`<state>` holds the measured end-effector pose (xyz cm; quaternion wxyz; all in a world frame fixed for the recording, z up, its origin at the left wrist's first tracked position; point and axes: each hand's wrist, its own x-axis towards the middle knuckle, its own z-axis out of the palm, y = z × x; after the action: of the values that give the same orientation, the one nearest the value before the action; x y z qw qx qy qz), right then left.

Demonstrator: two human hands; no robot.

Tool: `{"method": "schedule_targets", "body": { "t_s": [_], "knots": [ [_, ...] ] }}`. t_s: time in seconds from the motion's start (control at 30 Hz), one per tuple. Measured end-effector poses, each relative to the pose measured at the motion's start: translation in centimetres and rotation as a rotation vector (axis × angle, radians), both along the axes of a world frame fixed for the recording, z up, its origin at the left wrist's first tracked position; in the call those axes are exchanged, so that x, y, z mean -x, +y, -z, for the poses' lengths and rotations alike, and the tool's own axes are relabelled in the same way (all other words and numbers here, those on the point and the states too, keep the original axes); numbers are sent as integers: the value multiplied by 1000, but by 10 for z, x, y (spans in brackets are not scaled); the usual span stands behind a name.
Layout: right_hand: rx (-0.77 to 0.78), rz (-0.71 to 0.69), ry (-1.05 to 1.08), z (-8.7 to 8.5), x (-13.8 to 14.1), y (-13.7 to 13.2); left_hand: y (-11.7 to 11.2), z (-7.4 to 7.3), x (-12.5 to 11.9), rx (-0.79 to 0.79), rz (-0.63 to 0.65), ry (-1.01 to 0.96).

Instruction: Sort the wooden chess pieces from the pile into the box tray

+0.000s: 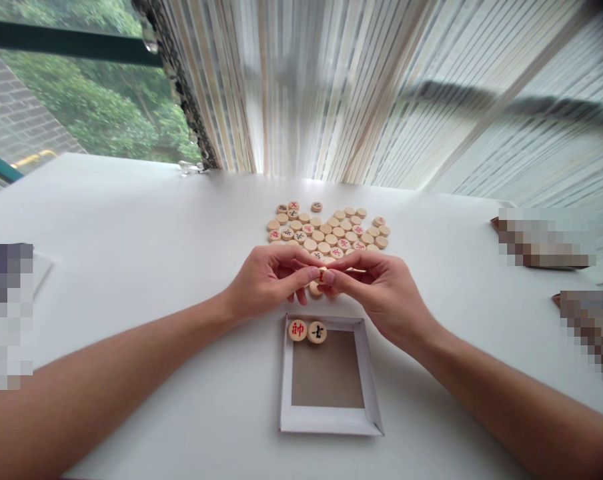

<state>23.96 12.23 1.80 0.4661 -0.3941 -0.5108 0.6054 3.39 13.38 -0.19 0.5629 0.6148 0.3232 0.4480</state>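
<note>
Your fingertips (pixel 315 273) meet at the middle of the view, and between them you pinch 1 round wooden piece (pixel 322 275) with a red character on its face. Both the left hand (pixel 269 280) and the right hand (pixel 381 293) are closed narrowly around it, thumbs and forefingers touching the disc from either side. A second disc (pixel 314 289) shows just below the fingers; whether you hold it or it rests on the table (pixel 131 253) cannot be told.

The held piece sits on edge rather than flat, its marked face turned back toward you. Being a flat disc it has no real long axis in its face; its short axis, through the thickness, runs roughly from you toward the window.

Just below your hands lies the shallow white box (pixel 371 373), its long side running away from you. In its far left corner sit 2 pieces, face up and touching: a red-marked piece (pixel 297 330) and a black-marked piece (pixel 317 332). The rest of the brown floor is bare.

Beyond your hands the pile of pieces (pixel 331 230) spreads flat on the table, dozens strong. Judging from this, the filling of the box has barely begun: 2 placed, 1 in hand, nearly all left.
</note>
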Motion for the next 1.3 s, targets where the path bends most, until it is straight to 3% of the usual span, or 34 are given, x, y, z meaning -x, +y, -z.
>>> {"method": "schedule_targets", "body": {
  "t_s": [0.23, 0.57, 1.3],
  "knots": [
    [38, 39, 5, 2, 2, -1, -2, -6, -3, -14, 0, -22],
    [124, 9, 88, -2, 0, 2, 0, -2, -2, 48, 21, -53],
    [138, -45, 54, -1, -1, 1, -7, -4, -4, -116, -10, 32]
  ]
}}
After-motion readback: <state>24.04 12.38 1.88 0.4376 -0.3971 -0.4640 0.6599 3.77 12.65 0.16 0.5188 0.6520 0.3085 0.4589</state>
